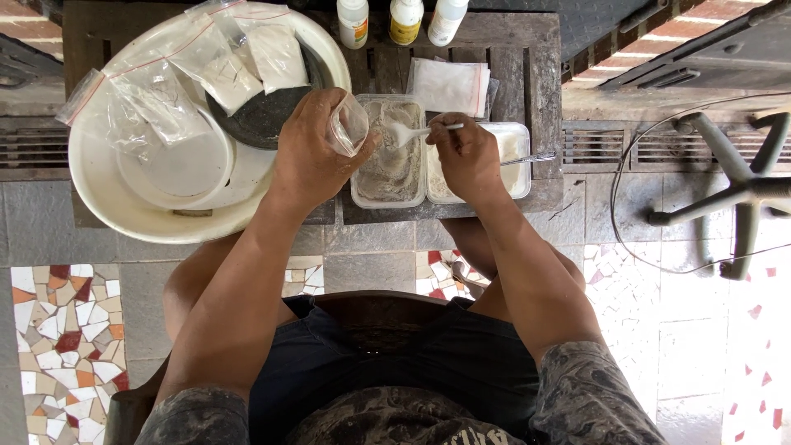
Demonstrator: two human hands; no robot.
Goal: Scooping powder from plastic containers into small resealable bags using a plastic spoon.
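Clear powder bags point(202, 70) in white basin point(107, 194); three labelled bottles point(404, 21) behind.

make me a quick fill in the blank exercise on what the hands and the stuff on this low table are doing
1. The left hand holds a small clear ____.
2. The right hand holds a white plastic ____ over the tub of powder.
3. Filled bags lie in a large round white ____.
4. At the table's far edge stand ____ bottles.

Missing words: bag; spoon; basin; three
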